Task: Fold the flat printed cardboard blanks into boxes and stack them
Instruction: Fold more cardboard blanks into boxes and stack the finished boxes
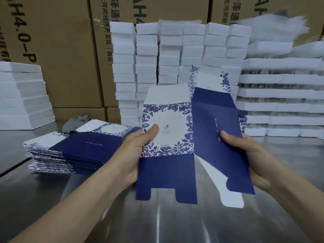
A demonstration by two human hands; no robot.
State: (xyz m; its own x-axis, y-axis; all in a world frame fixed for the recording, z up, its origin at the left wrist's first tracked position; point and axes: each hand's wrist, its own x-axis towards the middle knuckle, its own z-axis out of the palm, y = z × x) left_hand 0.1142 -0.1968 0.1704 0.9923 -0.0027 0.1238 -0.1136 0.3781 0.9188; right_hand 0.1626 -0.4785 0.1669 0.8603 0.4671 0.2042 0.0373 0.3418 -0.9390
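1. Nearest me, two bare forearms reach out over the shiny steel bench [157, 225], and both hands hold the same piece of card.
2. The left hand [135, 155] has its grip closed on a blue-and-white printed cardboard blank [168, 123]. The thumb presses the white front panel with its floral border, and the fingers are tucked behind, out of sight.
3. The right hand [245, 155] grips the blank's plain dark blue side panel. The thumb lies on the printed face and the fingers curl round the outer edge.
4. The blank is held upright in the air above the bench, between the hands. It is partly opened along a vertical crease, so the floral panel and the dark blue panel meet at an angle.
5. A notched dark blue flap hangs from the floral panel. Beside it a white flap shows below the blue panel, and white flaps stand up at the top.
6. To the left, a low pile of flat printed blanks [75, 149] lies on the bench, well apart from the one in hand. Its edges are fanned a little.
7. Behind that pile sits something grey and crumpled [77, 121]; I cannot tell what it is.
8. Tall columns of white foam blocks [171, 50] stand at the back.
9. Stacked white foam trays are on the far left [22, 102] and far right [280, 95].
10. Brown corrugated cartons [66, 50] with black lettering rise behind everything.
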